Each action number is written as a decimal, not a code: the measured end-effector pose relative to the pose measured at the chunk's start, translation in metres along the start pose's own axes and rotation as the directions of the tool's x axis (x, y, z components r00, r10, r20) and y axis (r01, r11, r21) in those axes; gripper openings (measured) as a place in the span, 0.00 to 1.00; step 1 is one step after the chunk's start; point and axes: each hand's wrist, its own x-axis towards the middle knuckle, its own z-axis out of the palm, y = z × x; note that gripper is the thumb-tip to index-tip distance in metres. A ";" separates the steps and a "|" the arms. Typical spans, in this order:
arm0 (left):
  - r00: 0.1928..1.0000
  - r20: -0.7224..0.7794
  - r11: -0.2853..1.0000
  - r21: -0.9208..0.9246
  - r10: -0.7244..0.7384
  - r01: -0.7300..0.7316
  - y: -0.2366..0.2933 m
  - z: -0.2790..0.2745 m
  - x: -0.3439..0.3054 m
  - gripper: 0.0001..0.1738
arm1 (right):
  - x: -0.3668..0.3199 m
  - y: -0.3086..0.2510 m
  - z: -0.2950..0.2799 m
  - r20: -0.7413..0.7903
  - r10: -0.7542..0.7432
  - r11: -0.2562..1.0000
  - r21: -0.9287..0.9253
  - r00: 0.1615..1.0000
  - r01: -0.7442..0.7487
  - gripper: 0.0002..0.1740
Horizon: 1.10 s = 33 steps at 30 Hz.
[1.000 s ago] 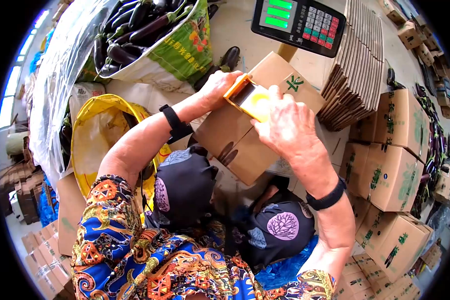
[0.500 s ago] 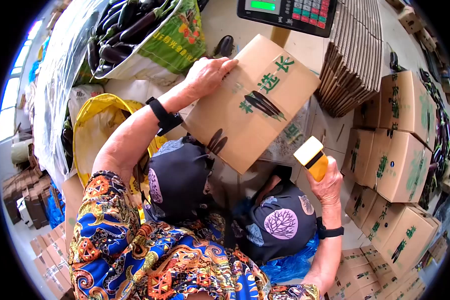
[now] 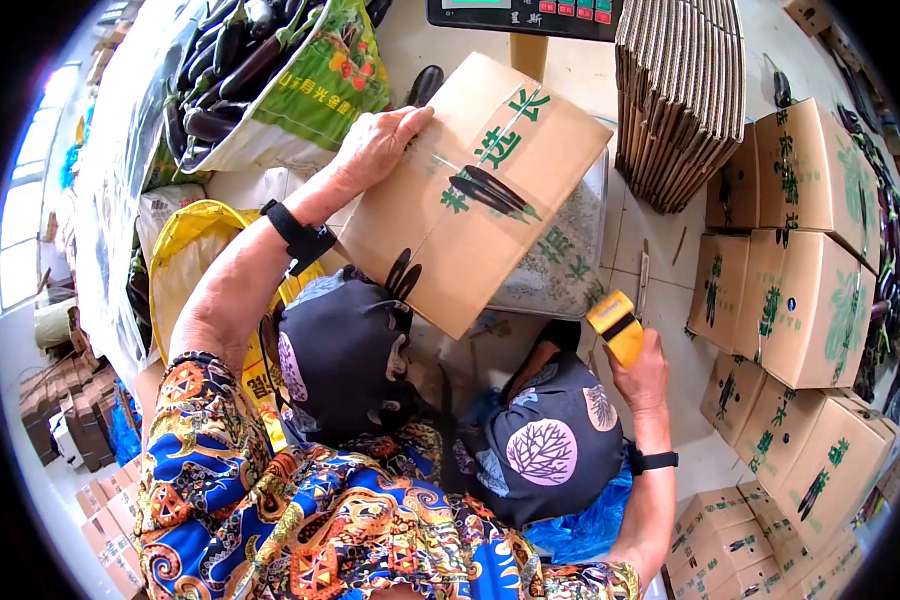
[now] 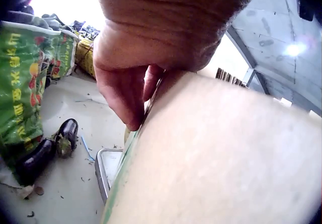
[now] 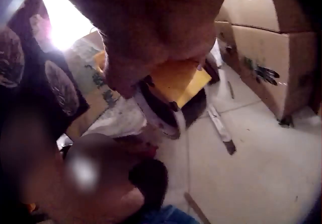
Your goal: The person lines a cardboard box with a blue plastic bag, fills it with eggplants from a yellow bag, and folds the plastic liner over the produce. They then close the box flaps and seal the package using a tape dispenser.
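Note:
A cardboard box (image 3: pixel 480 190) with green characters and printed dark eggplants sits tilted in front of the person's knees. My left hand (image 3: pixel 375 148) grips its upper left edge; in the left wrist view, bent fingers (image 4: pixel 121 95) lie along that edge. To the right of the box, low beside the right knee, my right hand (image 3: pixel 642 375) holds a yellow tape dispenser (image 3: pixel 616 328). In the right wrist view the dispenser (image 5: pixel 181 80) shows below the palm, its far parts shadowed. Beneath the box shows a scale platform (image 3: pixel 588 215).
Eggplants (image 3: pixel 232 60) fill a sack (image 3: pixel 342 85) at the upper left, beside a yellow bag (image 3: pixel 185 245). A scale display (image 3: pixel 530 14) stands at the back. Flattened cartons (image 3: pixel 680 100) are stacked behind the box, and closed boxes (image 3: pixel 805 300) are piled on the right.
My right hand has drawn the tape dispenser from the box's top down to the right, past its side. The left hand has moved from the dispenser's side onto the box edge.

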 end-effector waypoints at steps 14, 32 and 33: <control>0.986 -0.136 0.993 -0.057 0.097 -0.106 -0.011 0.033 0.002 0.22 | 0.156 -0.137 -0.003 0.524 0.005 0.828 -0.479 0.852 0.290 0.17; 0.526 0.222 0.569 -0.240 0.821 -0.787 0.135 0.083 -0.041 0.42 | 0.077 -0.098 -0.193 0.160 0.128 0.488 0.849 0.979 -0.202 0.23; 0.521 0.194 0.555 -0.271 0.832 -0.786 0.127 0.091 -0.041 0.37 | 0.088 -0.098 -0.189 0.206 0.095 0.519 0.825 0.974 -0.225 0.23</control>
